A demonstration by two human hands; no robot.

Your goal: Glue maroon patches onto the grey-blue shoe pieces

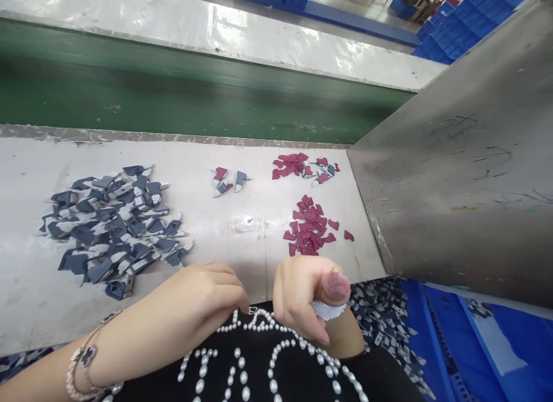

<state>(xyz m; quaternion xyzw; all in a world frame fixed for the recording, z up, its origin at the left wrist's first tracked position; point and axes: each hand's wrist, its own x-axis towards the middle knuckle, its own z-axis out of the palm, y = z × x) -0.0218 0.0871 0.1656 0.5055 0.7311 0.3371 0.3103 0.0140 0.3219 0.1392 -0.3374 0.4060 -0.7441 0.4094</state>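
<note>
My left hand (211,292) is at the near table edge, its fingers bent together and the tips turned down out of sight. Whatever it may hold is hidden. Close to it lies a large heap of grey-and-white plastic parts (116,220). My right hand (300,295) is closed, fingers curled under, with a purple-stained thumb on top. A white textured piece (330,310) shows beneath that thumb; I cannot tell whether it is held or wrapped on. Just beyond this hand is a pile of dark red flat pieces (309,226).
Farther back sit several loose parts (228,180), some with red pieces on them, and a second red pile (289,165). A green belt (194,97) runs behind the table. A metal panel (466,148) bounds the right. Blue bins (496,344) and many grey parts (384,315) lie below.
</note>
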